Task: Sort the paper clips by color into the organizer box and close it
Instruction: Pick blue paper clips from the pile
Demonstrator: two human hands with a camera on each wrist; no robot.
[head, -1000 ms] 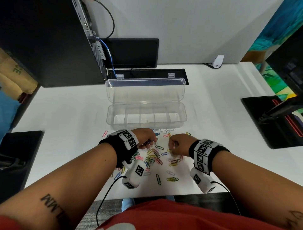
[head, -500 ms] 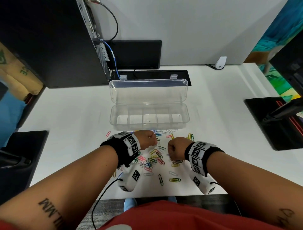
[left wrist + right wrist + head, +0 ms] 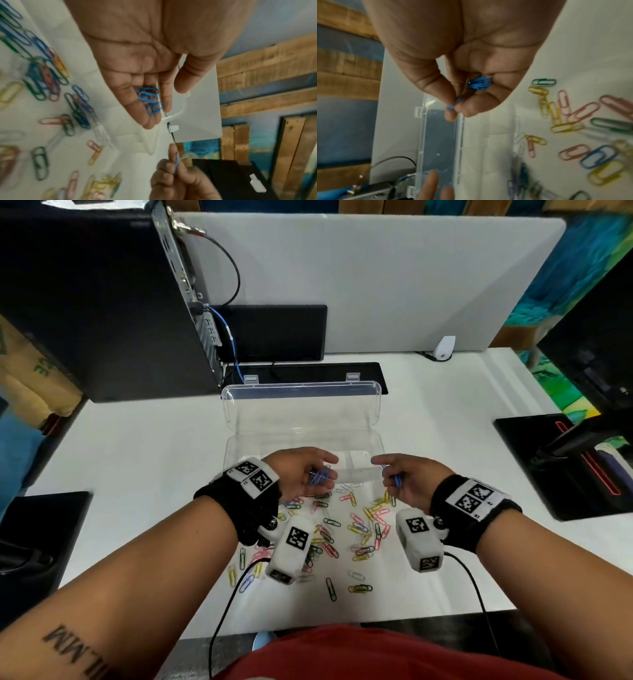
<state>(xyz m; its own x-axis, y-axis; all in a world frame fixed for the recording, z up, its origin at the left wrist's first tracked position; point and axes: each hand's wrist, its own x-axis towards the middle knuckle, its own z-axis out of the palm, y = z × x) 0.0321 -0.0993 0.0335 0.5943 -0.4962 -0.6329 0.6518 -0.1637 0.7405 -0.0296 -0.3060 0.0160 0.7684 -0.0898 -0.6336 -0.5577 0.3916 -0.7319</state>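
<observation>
Blue paper clips lie in the left hand's cupped, loosely held grip; right hand pinches more blue clips near the open organizer box.

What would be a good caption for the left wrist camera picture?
Left hand cradling blue paper clips on its fingers, above colored clips scattered over a white table.

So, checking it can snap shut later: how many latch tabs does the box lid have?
2. Both on the open lid's far edge: left tab near its left corner, right tab near its right corner. None seems hidden.
</observation>
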